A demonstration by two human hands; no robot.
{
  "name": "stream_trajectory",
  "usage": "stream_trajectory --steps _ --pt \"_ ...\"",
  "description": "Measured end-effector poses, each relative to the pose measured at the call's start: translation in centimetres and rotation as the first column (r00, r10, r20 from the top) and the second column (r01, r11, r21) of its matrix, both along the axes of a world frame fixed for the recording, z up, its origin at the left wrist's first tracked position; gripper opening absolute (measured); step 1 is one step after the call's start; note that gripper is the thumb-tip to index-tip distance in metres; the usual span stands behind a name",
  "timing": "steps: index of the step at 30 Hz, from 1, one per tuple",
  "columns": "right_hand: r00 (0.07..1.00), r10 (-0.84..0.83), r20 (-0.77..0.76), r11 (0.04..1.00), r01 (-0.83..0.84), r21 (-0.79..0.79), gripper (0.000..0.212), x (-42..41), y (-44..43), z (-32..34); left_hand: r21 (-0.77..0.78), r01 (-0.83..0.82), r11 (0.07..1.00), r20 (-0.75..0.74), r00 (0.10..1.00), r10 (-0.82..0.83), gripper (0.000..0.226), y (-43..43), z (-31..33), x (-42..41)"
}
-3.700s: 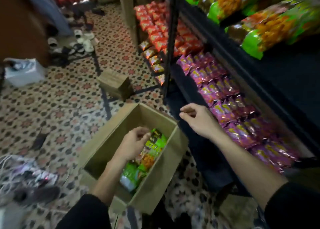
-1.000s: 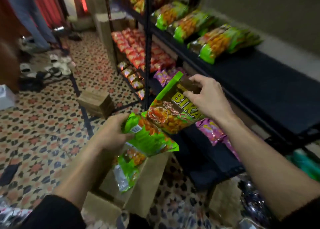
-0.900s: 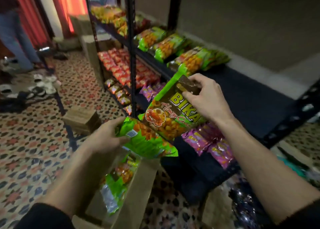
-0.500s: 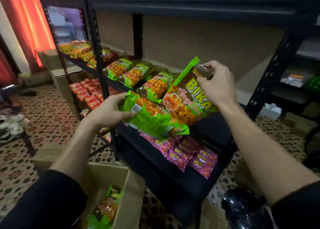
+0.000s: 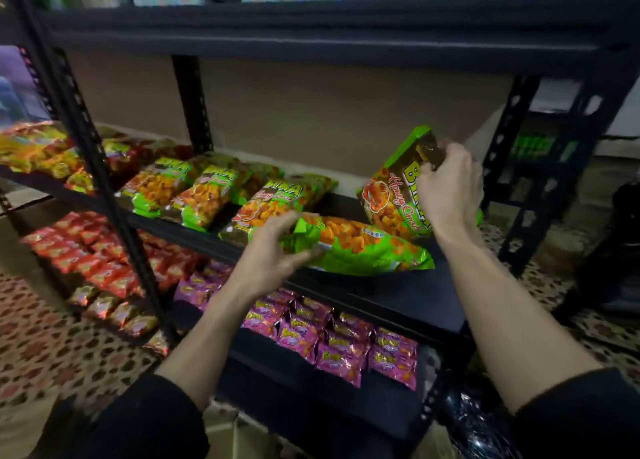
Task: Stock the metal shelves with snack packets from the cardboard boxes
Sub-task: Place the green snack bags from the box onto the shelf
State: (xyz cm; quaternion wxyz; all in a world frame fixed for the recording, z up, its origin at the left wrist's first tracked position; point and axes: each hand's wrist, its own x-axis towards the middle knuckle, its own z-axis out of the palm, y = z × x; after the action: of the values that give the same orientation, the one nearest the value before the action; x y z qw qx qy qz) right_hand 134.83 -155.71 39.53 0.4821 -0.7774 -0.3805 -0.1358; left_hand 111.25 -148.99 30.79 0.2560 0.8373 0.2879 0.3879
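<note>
The fingers (image 5: 453, 157) of the right hand (image 5: 450, 190) pinch the top edge of an upright green packet (image 5: 388, 205) at the right end of the middle shelf (image 5: 398, 292). The blurred left hand (image 5: 273, 250) has its thumb and fingers curled round the end of a second green packet (image 5: 360, 247), which lies flat on that shelf.

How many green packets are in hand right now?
2. The flat packet lies on the middle shelf, its end in the left hand; the tilted packet stands behind it, its top pinched by the right hand. Other packets lie unheld further left. None seems hidden.
</note>
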Motion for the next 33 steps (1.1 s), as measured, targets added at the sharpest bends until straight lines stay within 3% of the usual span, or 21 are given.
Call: stream_trajectory --steps 4,10,13,16,19,21,24,26,28,33 --pt "0.996 -0.092 0.001 0.996 0.093 -0.010 0.029 0.9 -0.1 -1.4 0.223 0.069 0.972 -0.073 0.996 -0.054 0.048 1.4 -3.4 3.3" --pt "0.990 -0.137 -0.033 0.990 0.138 0.030 0.026 2.2 0.0 -3.3 0.275 0.031 0.961 -0.281 0.958 0.050 0.055 2.6 -6.3 5.5" --pt "0.984 -0.154 -0.087 0.985 0.160 0.061 0.023 2.8 -0.2 -3.8 0.305 -0.004 0.952 -0.460 0.875 0.151 0.063 3.0 -6.6 6.3" --pt "0.976 -0.151 -0.155 0.982 0.166 0.091 0.019 3.0 -0.1 -3.9 0.354 0.036 0.934 -0.616 0.760 0.204 0.088 3.2 -6.3 6.8" --pt "0.974 -0.164 -0.159 0.979 0.181 0.095 0.020 3.1 0.0 -3.7 0.219 0.145 0.965 -0.721 0.690 0.060 0.119 3.1 -4.3 6.5" --pt "0.972 -0.195 -0.133 0.977 0.205 0.061 0.022 3.6 0.3 -3.7 0.113 0.187 0.976 -0.672 0.738 -0.063 0.108 3.4 -2.4 7.0" --pt "0.964 -0.223 -0.142 0.974 0.227 0.014 0.024 3.7 1.2 -3.3 0.159 0.275 0.948 -0.534 0.832 -0.152 0.066 4.3 -1.8 8.8" --pt "0.964 -0.225 -0.143 0.974 0.226 -0.005 0.025 3.9 1.8 -2.9 0.201 0.395 0.897 -0.570 0.791 -0.220 0.051 4.8 -2.9 10.2" --pt "0.970 -0.192 -0.147 0.981 0.189 -0.034 0.026 4.2 2.2 -2.4 0.207 0.443 0.872 -0.633 0.740 -0.225 0.048 5.4 -4.5 11.0" --pt "0.962 -0.184 -0.201 0.983 0.178 -0.046 0.030 5.3 3.1 -1.0 0.230 0.282 0.931 -0.550 0.827 -0.114 0.050 6.1 -6.5 12.0"
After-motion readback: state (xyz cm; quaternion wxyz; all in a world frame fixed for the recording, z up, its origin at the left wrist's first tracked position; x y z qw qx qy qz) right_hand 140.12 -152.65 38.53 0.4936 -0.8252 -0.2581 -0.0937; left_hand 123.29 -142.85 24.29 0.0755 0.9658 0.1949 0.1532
